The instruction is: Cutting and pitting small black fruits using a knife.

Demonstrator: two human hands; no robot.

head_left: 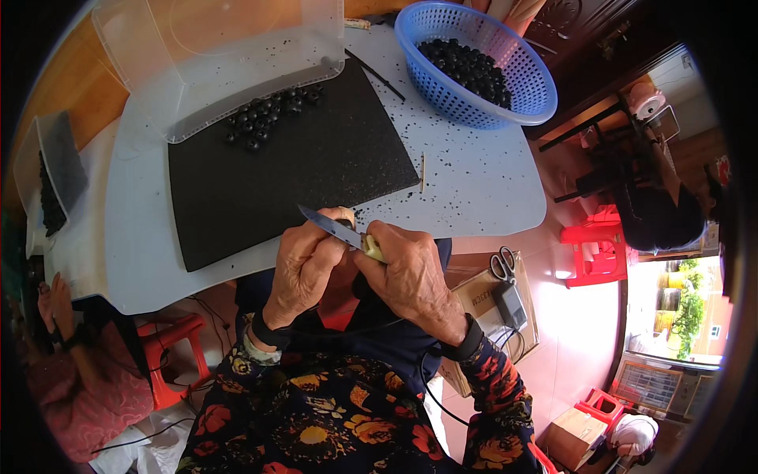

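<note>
Close to my body at the table's front edge, my right hand point(407, 268) is wrapped round the pale yellow handle of a small knife point(325, 224). Its blade points up and left, across the fingers of my left hand point(306, 261). Those fingers are closed on a small black round piece point(345, 223), mostly covered by the blade and fingertips. Just beyond my hands lies a black mat point(300, 174). A loose cluster of black round pieces point(264, 118) sits on its far part, by a tipped clear plastic bin point(178, 87).
A blue perforated basket point(533, 87) of black round pieces stands at the far right. Black crumbs and a thin stick point(423, 172) lie on the pale table point(489, 182). Scissors point(503, 265) rest on a cardboard box at right. Another person's hands point(59, 304) show at left.
</note>
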